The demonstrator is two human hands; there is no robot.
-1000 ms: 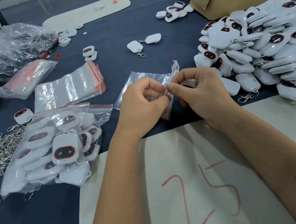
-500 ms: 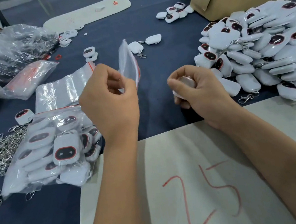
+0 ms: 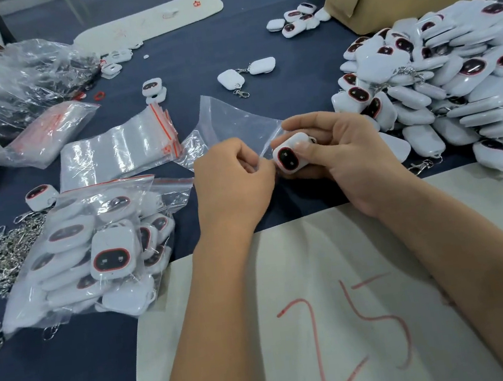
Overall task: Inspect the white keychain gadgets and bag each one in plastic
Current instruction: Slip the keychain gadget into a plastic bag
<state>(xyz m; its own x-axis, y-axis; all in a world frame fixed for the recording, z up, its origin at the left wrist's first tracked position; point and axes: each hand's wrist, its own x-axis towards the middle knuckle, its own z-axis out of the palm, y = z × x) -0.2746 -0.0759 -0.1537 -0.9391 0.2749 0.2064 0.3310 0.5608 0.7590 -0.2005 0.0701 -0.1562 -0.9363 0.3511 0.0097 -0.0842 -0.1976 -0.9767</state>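
Dark blue tablecloth [image 3: 201,59], crowded. Left hand [image 3: 230,174] pinches bag [image 3: 235,122] mouth wide; right hand [image 3: 339,150] grips gadget [image 3: 290,154], screen up for checking, ready to slide in.

One white keychain gadget [image 3: 291,155], rounded square with a red-ringed dark oval face, tilted, gripped in the right hand [image 3: 347,152]. A clear plastic bag [image 3: 231,122] is pinched at its edge by the left hand [image 3: 233,180], just beside the gadget.
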